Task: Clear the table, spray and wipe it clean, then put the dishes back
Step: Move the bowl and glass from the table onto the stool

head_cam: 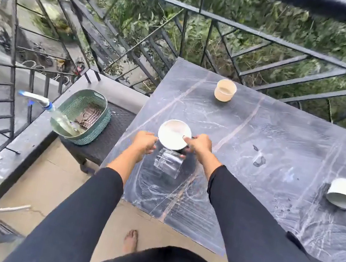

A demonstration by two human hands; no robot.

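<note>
Through the head camera I saw the right hand (198, 145) pinching the rim of the white bowl (173, 134) over the table (279, 149), probably to set it back. The left hand (144, 142) curled beside it, though I couldn't tell its grip. The bowl looked empty. Left of it, the green basket (104, 122) held the spray bottle (60, 120) and a cloth (89, 117).

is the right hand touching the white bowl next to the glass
Touching. Head view: the right hand has fingers curled over the rim of the white bowl.
</note>
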